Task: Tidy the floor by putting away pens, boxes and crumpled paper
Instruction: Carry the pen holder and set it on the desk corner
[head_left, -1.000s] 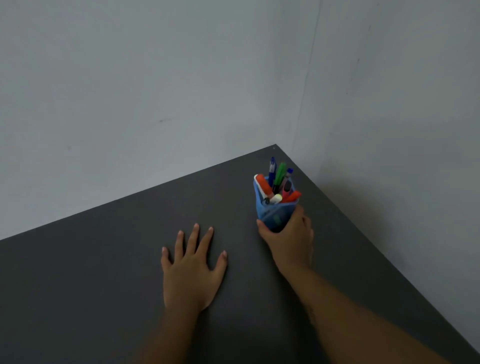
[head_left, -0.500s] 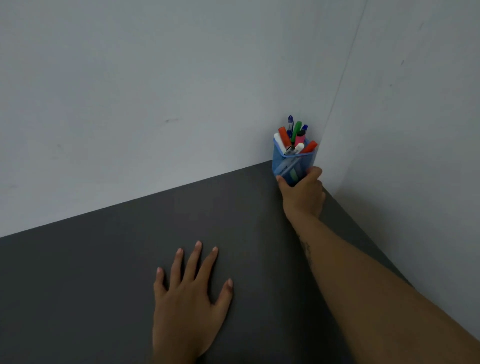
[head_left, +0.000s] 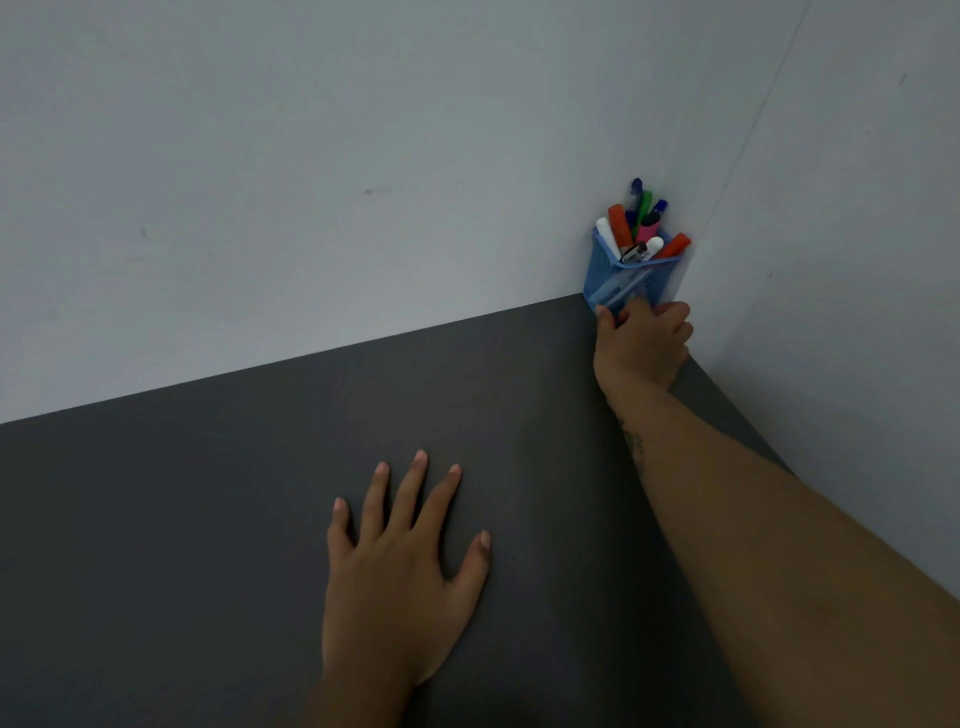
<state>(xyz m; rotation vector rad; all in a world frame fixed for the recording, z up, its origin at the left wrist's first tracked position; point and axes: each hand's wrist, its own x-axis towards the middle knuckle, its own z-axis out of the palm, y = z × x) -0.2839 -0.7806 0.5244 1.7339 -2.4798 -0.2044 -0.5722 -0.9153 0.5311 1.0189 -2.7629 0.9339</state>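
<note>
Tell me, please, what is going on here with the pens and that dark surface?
A person is handling a blue mesh pen holder full of pens and markers. The right hand grips the holder's lower part, at the far corner of the dark surface where the two grey walls meet. The left hand lies flat, fingers spread, on the surface nearer the camera. Nothing else shows there.

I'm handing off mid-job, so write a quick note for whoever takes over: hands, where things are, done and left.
Right hand: closed around the base of the blue pen holder, at the far corner of the dark surface where the two walls meet.
Left hand: flat on the surface, fingers spread, holding nothing.
Done: pens and markers stand in the holder.
Left: release the holder. No boxes or crumpled paper in view; check elsewhere.
</note>
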